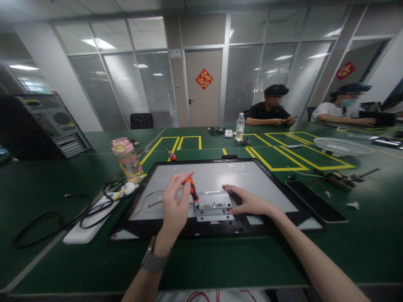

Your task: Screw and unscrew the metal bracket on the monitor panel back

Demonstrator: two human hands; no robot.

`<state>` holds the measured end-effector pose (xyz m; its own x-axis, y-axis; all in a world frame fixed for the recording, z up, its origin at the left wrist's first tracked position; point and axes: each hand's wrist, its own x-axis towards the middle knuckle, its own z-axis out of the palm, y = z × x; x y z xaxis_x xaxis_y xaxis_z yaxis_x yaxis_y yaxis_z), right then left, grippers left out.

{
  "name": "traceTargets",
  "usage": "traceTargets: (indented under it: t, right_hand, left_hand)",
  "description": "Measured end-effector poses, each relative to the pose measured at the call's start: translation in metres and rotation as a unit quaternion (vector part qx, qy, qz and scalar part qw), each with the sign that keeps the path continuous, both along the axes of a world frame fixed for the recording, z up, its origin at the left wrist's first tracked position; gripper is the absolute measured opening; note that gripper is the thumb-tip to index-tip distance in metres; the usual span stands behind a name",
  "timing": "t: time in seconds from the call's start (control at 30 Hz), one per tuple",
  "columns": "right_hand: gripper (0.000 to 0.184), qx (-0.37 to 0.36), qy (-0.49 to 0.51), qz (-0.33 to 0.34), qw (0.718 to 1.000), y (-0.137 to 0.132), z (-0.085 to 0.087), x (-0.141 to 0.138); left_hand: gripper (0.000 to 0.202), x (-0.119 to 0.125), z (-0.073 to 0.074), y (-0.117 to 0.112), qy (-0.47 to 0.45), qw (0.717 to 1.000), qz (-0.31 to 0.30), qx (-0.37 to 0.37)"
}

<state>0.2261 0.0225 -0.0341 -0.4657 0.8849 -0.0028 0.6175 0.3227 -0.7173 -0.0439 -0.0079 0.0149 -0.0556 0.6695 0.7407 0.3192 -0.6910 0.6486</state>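
A monitor panel [220, 176] lies face down on the green table, its grey metal back up inside a black frame. My left hand [174, 205] is closed round an orange-and-black screwdriver [192, 189], whose tip points down at the metal connector bracket [213, 208] near the panel's front edge. My right hand [247, 201] lies flat with fingers stretched out on the panel, touching the bracket's right side. A watch sits on my left wrist.
A pink-capped bottle [127, 160], a white power strip [91, 218] and black cables [63, 218] lie to the left. A computer case [47, 126] stands far left. A black slab [316, 201] and tools [340, 179] lie right. Two people sit at the far side with a water bottle [239, 126].
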Motion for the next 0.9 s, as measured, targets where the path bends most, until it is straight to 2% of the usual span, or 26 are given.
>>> traceTargets:
  t: [0.1,0.27,0.53,0.73,0.9]
  right_hand:
    - [0.085,0.003,0.001,0.003,1.0,-0.0004,0.001,0.0002]
    - [0.085,0.003,0.005,0.002,1.0,-0.0002,0.0003,0.0002]
    - [0.084,-0.004,0.005,0.004,1.0,-0.001,0.0023,-0.0002]
    - [0.085,-0.006,0.002,-0.002,1.0,-0.0011,0.0025,-0.0005]
    - [0.085,-0.001,0.005,0.002,1.0,0.0002,0.0004,-0.0004]
  left_hand:
    - [0.029,-0.0012,-0.0009,0.0005,-0.009,1.0,-0.013,-0.004]
    - [0.019,-0.0004,0.0003,0.0015,0.001,0.999,0.039,0.027]
    - [0.017,-0.0023,-0.0009,0.0015,-0.022,1.0,0.017,0.005]
    - [0.024,-0.0008,-0.0029,0.0017,-0.035,0.998,-0.049,-0.024]
    - [0.016,-0.0003,-0.0018,0.0028,-0.017,1.0,-0.013,0.004]
